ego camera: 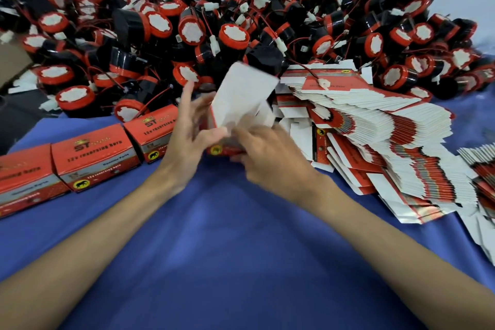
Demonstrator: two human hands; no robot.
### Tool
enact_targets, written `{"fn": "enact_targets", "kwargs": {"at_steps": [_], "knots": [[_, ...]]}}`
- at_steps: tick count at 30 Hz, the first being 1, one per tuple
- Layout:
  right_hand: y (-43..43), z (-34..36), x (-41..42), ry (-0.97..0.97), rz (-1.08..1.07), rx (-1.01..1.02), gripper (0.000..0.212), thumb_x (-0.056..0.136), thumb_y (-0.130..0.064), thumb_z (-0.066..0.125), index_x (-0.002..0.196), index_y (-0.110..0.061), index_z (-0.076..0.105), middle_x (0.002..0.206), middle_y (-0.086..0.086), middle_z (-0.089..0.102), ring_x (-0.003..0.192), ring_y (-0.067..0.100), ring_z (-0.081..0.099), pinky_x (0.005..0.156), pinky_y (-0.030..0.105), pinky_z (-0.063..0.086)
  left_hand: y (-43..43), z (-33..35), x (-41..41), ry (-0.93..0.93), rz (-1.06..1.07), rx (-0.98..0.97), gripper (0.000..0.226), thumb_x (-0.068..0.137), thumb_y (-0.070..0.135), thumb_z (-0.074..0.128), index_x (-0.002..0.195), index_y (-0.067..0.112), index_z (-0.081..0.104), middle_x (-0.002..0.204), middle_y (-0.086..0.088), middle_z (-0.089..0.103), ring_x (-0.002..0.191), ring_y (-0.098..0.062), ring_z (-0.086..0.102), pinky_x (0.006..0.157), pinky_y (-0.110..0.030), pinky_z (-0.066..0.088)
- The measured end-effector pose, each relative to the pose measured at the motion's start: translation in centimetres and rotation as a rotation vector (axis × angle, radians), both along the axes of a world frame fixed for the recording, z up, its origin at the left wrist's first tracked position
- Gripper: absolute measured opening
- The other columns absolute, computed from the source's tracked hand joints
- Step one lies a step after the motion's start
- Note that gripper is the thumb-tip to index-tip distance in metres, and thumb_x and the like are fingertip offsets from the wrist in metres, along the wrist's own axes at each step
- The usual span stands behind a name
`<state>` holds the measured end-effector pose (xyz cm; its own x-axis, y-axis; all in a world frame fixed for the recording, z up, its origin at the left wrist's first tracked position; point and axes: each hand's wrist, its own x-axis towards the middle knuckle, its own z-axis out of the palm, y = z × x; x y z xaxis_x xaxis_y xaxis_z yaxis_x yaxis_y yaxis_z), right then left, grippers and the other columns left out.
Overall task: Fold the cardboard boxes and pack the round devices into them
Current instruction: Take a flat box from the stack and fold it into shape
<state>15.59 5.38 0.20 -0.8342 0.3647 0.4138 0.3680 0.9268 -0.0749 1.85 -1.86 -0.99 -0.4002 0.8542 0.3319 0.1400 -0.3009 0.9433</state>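
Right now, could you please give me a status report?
Left hand open against box, right hand gripping it. Box half-folded, flap up. Nothing blocking; device pile behind.

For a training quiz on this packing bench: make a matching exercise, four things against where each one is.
Things:
1. closed boxes
2. flat box blanks
3. round devices
4. half-folded box

Places:
A. heaped along the back
B. between the left hand and the right hand
C. in a row at the left
D. in a fanned stack at the right

Pairs: 1-C, 2-D, 3-A, 4-B.
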Motion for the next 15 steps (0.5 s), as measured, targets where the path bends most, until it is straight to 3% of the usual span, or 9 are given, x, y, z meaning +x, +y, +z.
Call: {"fn": "enact_targets", "kwargs": {"at_steps": [2, 3, 5, 7, 9, 11, 13, 15], "knots": [[0.2, -0.6, 0.3, -0.103, 0.164, -0.003, 0.036, 0.084, -0.005, 0.060, 0.120, -0.004, 0.054, 0.108, 0.012, 0.064, 0.101, 0.034, 0.057, 0.085, 0.042, 0.044, 0.2, -0.2, -0.2, 0.096, 0.028, -0.023, 0.090, 0.078, 0.032, 0.070, 0.151, 0.020, 0.018, 0.134, 0.001, 0.051, 0.121, -0.004, 0.052, 0.087, -0.016, 0.050], [0.0, -0.9, 0.4, -0.033, 0.238, -0.052, 0.041, 0.083, -0.004, 0.063, 0.123, -0.001, 0.054, 0.120, 0.014, 0.060, 0.112, 0.033, 0.053, 0.096, 0.043, 0.043, 0.3, -0.2, -0.1, 0.110, 0.042, -0.023, 0.078, 0.085, 0.027, 0.066, 0.148, 0.017, 0.023, 0.132, 0.002, 0.053, 0.117, 0.000, 0.054, 0.085, -0.014, 0.049], [-0.4, -1.2, 0.5, 0.292, 0.256, -0.184, 0.052, 0.080, -0.003, 0.070, 0.127, 0.004, 0.049, 0.141, 0.019, 0.040, 0.130, 0.033, 0.039, 0.110, 0.043, 0.035, 0.4, -0.5, -0.1, 0.077, 0.096, 0.000, 0.056, 0.091, 0.027, 0.058, 0.138, 0.020, 0.028, 0.123, 0.007, 0.055, 0.104, 0.007, 0.058, 0.080, -0.012, 0.049], [-0.3, -1.2, 0.4, 0.694, 0.173, -0.364, 0.052, 0.079, 0.002, 0.070, 0.124, 0.007, 0.045, 0.140, 0.019, 0.029, 0.130, 0.033, 0.037, 0.107, 0.044, 0.041, 0.6, -0.5, -0.1, 0.053, 0.178, 0.007, 0.056, 0.090, 0.036, 0.057, 0.129, 0.024, 0.019, 0.122, 0.001, 0.051, 0.096, 0.003, 0.057, 0.079, -0.016, 0.049], [0.1, -0.9, 0.2, 0.900, 0.091, -0.590, 0.042, 0.084, 0.000, 0.064, 0.121, 0.006, 0.047, 0.131, 0.014, 0.039, 0.124, 0.024, 0.045, 0.096, 0.032, 0.050, 0.7, -0.4, 0.0, 0.114, 0.213, 0.022, 0.060, 0.087, 0.038, 0.063, 0.120, 0.016, 0.018, 0.121, 0.005, 0.048, 0.090, 0.006, 0.054, 0.073, -0.014, 0.048], [0.4, -0.8, 0.2, 0.843, 0.036, -0.728, 0.023, 0.091, -0.007, 0.057, 0.112, 0.003, 0.057, 0.117, 0.012, 0.056, 0.110, 0.016, 0.057, 0.086, 0.025, 0.052, 0.7, -0.5, 0.1, 0.203, 0.210, 0.027, 0.056, 0.085, 0.039, 0.068, 0.112, 0.011, 0.029, 0.113, 0.019, 0.046, 0.083, 0.012, 0.052, 0.069, -0.011, 0.046], [0.9, -1.0, 0.3, 0.802, 0.012, -0.801, 0.019, 0.098, -0.007, 0.049, 0.099, 0.004, 0.065, 0.107, 0.013, 0.065, 0.102, 0.019, 0.062, 0.086, 0.033, 0.053, 0.5, -0.4, 0.0, 0.293, 0.169, 0.019, 0.040, 0.086, 0.058, 0.060, 0.098, 0.026, 0.040, 0.097, 0.008, 0.045, 0.074, 0.002, 0.047, 0.068, -0.010, 0.040], [1.4, -0.8, 0.4, 0.848, 0.000, -0.990, 0.022, 0.101, -0.007, 0.045, 0.097, 0.002, 0.064, 0.103, 0.016, 0.068, 0.100, 0.023, 0.066, 0.089, 0.035, 0.053, 0.4, -0.3, 0.0, 0.405, 0.139, 0.008, 0.045, 0.086, 0.073, 0.037, 0.087, 0.029, 0.049, 0.089, 0.002, 0.045, 0.074, -0.003, 0.043, 0.071, -0.009, 0.034]]}}
